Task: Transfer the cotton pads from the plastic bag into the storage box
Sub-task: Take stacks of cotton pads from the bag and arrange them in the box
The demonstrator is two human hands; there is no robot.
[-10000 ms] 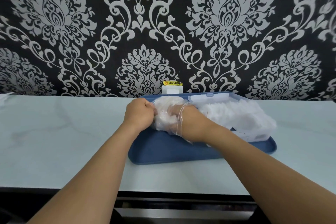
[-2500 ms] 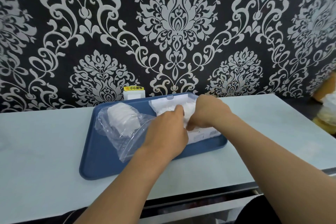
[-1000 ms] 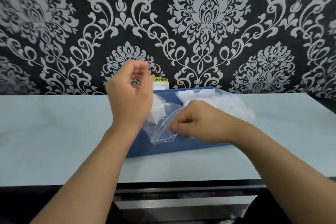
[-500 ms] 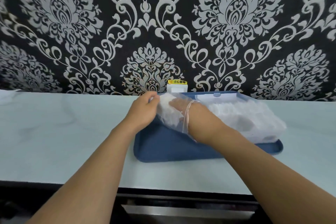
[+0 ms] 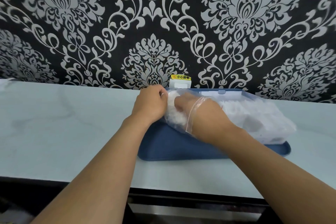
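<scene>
White cotton pads [image 5: 176, 114] sit inside the clear plastic bag [image 5: 189, 120], where my right hand [image 5: 198, 110] curls around them. My left hand [image 5: 151, 104] pinches the bag's far edge. Right of both grips lies the storage box [image 5: 254, 114], on a blue tray [image 5: 181, 148] on the tabletop [image 5: 63, 123].

We see a pale blue-grey countertop [image 5: 72, 132] running across the scene, with a dark blue tray [image 5: 181, 149] resting on it right of centre. Behind, black wallpaper with a silver damask pattern [image 5: 154, 23] covers the far wall, where a white socket with a yellow warning label [image 5: 180, 82] sits just beyond the tray.
</scene>
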